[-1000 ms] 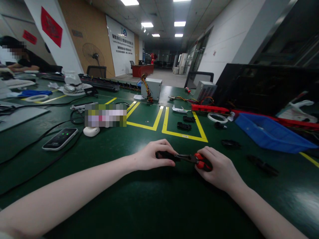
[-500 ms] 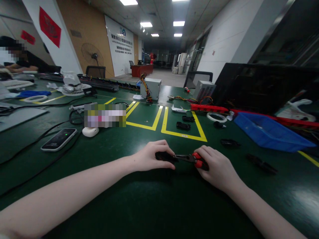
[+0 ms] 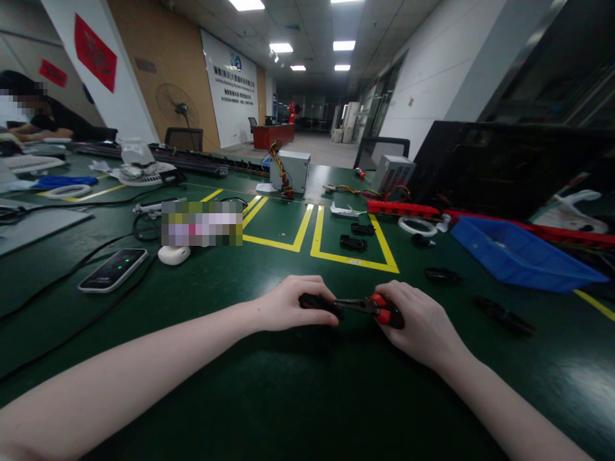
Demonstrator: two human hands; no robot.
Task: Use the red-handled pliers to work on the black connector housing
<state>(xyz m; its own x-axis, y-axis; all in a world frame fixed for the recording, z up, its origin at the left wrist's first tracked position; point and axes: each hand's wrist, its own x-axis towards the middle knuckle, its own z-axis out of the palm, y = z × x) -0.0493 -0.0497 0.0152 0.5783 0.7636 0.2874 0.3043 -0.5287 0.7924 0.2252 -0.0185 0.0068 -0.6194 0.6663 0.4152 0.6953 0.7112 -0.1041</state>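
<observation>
Left hand [image 3: 291, 306] pinches a dark part [image 3: 314, 302] between thumb and fingers, over the near side of the green table [image 3: 240, 397]. Right hand [image 3: 417, 323] grips red-handled pliers [image 3: 360, 306], tips at the part's right end; whether they clamp it, I cannot tell. Other dark pieces [image 3: 353, 242] lie inside the yellow tape outline [image 3: 384, 242]. Step in hand, in my judgement: working the part with the pliers. The next move calls for a firm left hold and measured right-hand pressure.
</observation>
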